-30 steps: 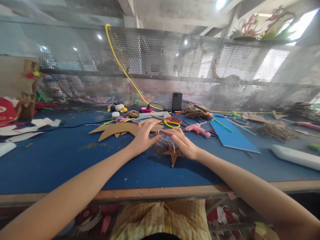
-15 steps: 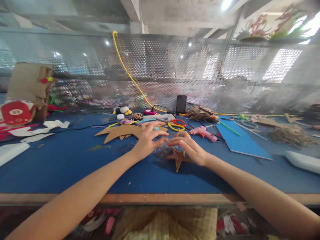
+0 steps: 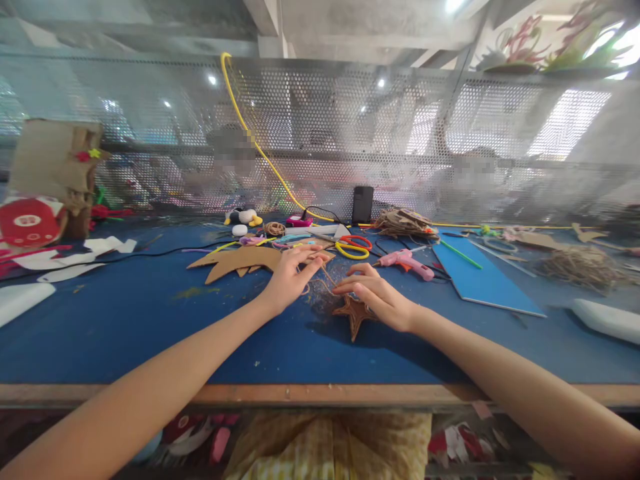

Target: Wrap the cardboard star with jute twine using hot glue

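A brown star [image 3: 354,319], its edges lined with twine, lies on the blue table in front of me. My right hand [image 3: 383,299] rests over its upper right side, fingers closed on it near the top point and hiding part of it. My left hand [image 3: 290,277] is up and to the left, thumb and fingers pinched on a thin strand of twine [image 3: 327,275]. The strand runs from the left fingers toward the right fingertips, and a loose loop hangs below the left hand. A curved cardboard cutout [image 3: 245,261] lies just behind my left hand.
Behind the hands are scissors [image 3: 353,249] with red and yellow handles, a pink glue gun [image 3: 407,261] and a phone [image 3: 363,204]. To the right lie a blue board [image 3: 487,283] and a fibre bundle [image 3: 575,269]. White scraps [image 3: 90,257] and a black cable are left.
My left hand has shifted slightly left, away from the right hand, and its thumb has moved up against the fingers. The twine between the hands now shows. My right hand stays at the star.
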Demonstrator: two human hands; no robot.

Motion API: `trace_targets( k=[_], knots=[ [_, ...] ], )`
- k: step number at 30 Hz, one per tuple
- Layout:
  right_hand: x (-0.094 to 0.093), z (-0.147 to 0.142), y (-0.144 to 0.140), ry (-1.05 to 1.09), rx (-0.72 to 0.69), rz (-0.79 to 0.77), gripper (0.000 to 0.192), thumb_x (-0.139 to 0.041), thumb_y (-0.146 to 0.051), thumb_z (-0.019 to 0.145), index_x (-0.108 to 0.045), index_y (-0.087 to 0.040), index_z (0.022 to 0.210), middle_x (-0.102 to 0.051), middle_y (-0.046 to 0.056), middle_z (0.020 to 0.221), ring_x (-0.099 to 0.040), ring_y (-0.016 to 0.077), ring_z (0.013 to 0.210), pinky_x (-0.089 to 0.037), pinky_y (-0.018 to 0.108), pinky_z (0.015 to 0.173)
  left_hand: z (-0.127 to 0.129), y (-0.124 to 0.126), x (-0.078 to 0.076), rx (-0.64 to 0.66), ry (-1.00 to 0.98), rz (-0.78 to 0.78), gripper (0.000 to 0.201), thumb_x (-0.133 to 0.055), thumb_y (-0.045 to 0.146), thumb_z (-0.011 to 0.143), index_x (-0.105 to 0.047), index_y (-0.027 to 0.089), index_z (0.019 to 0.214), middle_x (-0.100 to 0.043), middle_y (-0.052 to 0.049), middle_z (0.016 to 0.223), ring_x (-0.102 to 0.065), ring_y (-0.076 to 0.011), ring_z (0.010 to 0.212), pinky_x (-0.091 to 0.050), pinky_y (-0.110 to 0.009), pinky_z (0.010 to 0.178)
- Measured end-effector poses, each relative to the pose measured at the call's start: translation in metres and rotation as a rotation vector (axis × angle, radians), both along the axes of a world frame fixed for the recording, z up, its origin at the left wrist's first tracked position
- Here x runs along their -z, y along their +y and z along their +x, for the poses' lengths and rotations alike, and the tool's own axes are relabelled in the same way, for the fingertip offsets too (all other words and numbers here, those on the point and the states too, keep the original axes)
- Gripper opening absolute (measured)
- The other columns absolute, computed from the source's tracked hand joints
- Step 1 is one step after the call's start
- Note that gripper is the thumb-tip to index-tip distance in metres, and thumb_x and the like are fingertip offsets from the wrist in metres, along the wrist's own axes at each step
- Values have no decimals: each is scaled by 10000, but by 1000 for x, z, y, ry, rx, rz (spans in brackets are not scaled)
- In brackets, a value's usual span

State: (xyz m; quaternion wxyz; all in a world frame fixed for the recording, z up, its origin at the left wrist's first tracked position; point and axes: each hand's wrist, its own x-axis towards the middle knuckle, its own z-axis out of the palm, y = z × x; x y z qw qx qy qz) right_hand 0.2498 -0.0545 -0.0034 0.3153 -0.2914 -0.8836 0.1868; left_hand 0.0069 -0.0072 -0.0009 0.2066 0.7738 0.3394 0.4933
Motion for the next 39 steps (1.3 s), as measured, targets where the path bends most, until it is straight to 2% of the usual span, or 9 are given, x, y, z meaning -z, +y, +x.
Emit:
trace_targets(
  k=[7,15,18,21,26,29,32,35,39],
  knots=[
    [1,1,1,-39,-10,-28,556,-277,-501,1073,-711,-208,1261,-712,96,1220,-443,275,1271,-357,523,1142,3,-2,5,16,-147,-170,426,-499,539,999,-752,206,1082,-724,-84,1265,-609,-263,1280,-452,-420,1115],
    [-10,8,3,-129,-125,-4,508,-281,-433,1083,-717,-214,1228,-689,73,1310,-446,251,1280,-333,495,1156,5,7,11,-63,-257,-204,350,-645,511,893,-781,203,988,-772,-87,1137,-699,-273,1100,-565,-399,926],
    [-19,22,9,-203,-81,106,434,-519,-536,991,-706,-216,1219,-684,105,1263,-486,281,1226,-376,513,1098,0,13,8,-190,-342,-107,298,-613,449,918,-767,198,969,-746,-89,1166,-677,-258,1137,-549,-402,972],
    [-23,35,15,-348,16,187,662,-728,-687,772,-694,-207,1226,-656,133,1251,-506,330,1195,-415,536,1042,-18,16,-10,-360,-431,51,266,-563,403,965,-743,213,1009,-688,-87,1223,-611,-251,1229,-497,-419,1045],
    [-15,37,18,-423,13,201,489,-728,-642,799,-738,-222,1048,-683,107,1132,-513,317,1160,-445,507,1013,-47,11,-44,-693,-235,520,245,-539,335,1008,-764,249,967,-664,-65,1220,-532,-276,1294,-336,-495,1155],
    [-12,27,14,-434,21,204,408,-683,-590,868,-728,-205,998,-697,107,1082,-516,313,1132,-452,488,974,-36,5,-35,-585,32,530,258,-543,316,990,-770,254,885,-672,-52,1204,-583,-265,1171,-335,-505,1128],
    [-14,19,10,-435,65,190,408,-610,-592,926,-709,-196,923,-706,103,997,-544,300,1057,-447,470,927,-12,0,-6,-342,323,388,245,-587,310,945,-779,250,806,-691,-48,1167,-540,-290,1169,-350,-520,1101],
    [-15,18,11,-381,132,208,314,-547,-480,993,-686,-207,924,-706,89,952,-564,273,998,-443,424,877,5,-4,17,-198,444,283,197,-647,291,897,-779,229,764,-694,-70,1166,-480,-327,1169,-372,-533,1075],
    [-11,25,20,-310,330,314,155,-559,-334,969,-616,-205,906,-678,86,903,-598,254,907,-443,387,812,5,-3,23,-174,466,232,191,-662,306,901,-783,238,771,-694,-67,1167,-459,-337,1178,-367,-554,1074]
  ],
)
